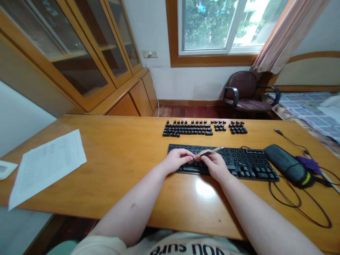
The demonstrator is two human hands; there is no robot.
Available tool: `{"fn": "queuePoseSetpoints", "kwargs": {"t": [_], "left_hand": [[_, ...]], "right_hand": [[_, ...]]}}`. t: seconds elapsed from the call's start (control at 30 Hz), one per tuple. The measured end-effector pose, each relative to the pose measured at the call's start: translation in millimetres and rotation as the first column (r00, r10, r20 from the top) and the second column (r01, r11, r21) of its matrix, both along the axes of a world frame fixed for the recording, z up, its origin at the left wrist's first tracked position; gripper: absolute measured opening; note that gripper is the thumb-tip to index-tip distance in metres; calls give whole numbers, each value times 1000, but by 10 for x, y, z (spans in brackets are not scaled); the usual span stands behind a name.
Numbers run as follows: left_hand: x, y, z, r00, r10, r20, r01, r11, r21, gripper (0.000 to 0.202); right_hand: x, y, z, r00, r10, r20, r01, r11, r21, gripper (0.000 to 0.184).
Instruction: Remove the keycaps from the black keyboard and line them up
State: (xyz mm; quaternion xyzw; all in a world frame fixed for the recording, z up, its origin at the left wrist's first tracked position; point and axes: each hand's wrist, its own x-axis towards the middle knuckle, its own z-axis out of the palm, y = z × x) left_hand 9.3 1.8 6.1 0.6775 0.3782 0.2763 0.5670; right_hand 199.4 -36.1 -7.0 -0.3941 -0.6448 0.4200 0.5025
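Observation:
A black keyboard (pixel 240 161) lies on the desk below my hands. Most of its upper and middle part shows bare key sockets, while keycaps sit at its lower right. My right hand (pixel 216 165) is closed around slim metal tweezers (pixel 212 151), whose rear end sticks up to the right. The tweezers' tip points left, toward my left hand (pixel 178 159). That hand is closed in a pinch over the keyboard's left part, with fingertips at the tip; what it pinches is too small to make out. Loose black keycaps (pixel 190 129) stand in rows behind the keyboard.
To the right lie a dark grey case (pixel 288 164), a purple cloth-like item (pixel 309 164) and looped black cable (pixel 300 205). A USB plug (pixel 278 131) rests near the far right. Printed sheets (pixel 50 159) and a white object (pixel 6 169) lie at the left.

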Motion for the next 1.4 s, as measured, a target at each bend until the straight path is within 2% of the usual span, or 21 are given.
{"fn": "queuePoseSetpoints", "kwargs": {"t": [0.13,0.27,0.37,0.47,0.53,0.63,0.73,0.83,0.93,1.03,1.07,1.1,1.17,1.2,1.23,1.3,1.37,1.4], "left_hand": [[-33,35,-20,993,30,115,-10,985,-171,24],[-40,59,-66,976,79,205,-14,953,-302,30],[-17,76,-112,941,197,273,-73,911,-407,33],[2,99,-139,869,349,352,-163,872,-461,31],[3,113,-138,823,405,398,-191,857,-478,29],[-3,117,-124,792,446,416,-190,829,-527,22],[-1,98,-119,781,479,402,-208,805,-556,15],[6,102,-83,781,501,374,-260,804,-534,23],[1,201,68,793,500,349,-355,844,-402,34],[-21,418,305,857,440,269,-440,896,-62,30],[-29,508,375,873,441,208,-462,884,65,28],[-36,599,427,866,478,149,-499,846,189,26],[-44,771,461,826,561,63,-524,721,453,24],[-42,844,441,817,576,10,-484,677,554,24],[-37,903,398,823,565,-59,-408,661,630,23],[-17,981,272,843,474,-255,-164,678,717,22],[11,1009,134,809,385,-444,69,687,723,21],[26,1010,74,779,360,-514,146,692,707,22]], "right_hand": [[-4,-3,20,995,64,-76,-57,995,84,16],[1,-11,-9,999,43,-4,-42,981,189,13],[-6,-39,-23,991,-18,132,-25,950,311,13],[-19,-71,-18,976,-99,196,16,923,383,15],[-22,-82,-13,968,-169,187,85,918,388,15],[-20,-80,-20,955,-250,160,180,917,355,14],[-17,-71,-49,952,-266,152,206,923,325,14],[-18,-69,-79,953,-259,159,201,929,311,14],[-22,-74,-91,956,-247,156,197,940,279,14],[-25,-79,-86,959,-243,144,201,945,257,14],[-25,-80,-83,959,-244,144,201,945,258,13],[-25,-80,-81,958,-244,148,200,944,264,13],[-21,-79,-79,957,-241,163,190,941,279,13],[-19,-78,-79,956,-239,170,184,941,283,13],[-17,-77,-80,955,-237,177,181,942,284,13],[-15,-76,-81,952,-240,188,181,942,283,14],[-18,-76,-82,949,-245,198,185,942,280,14],[-20,-76,-81,948,-245,203,183,942,280,14]]}}
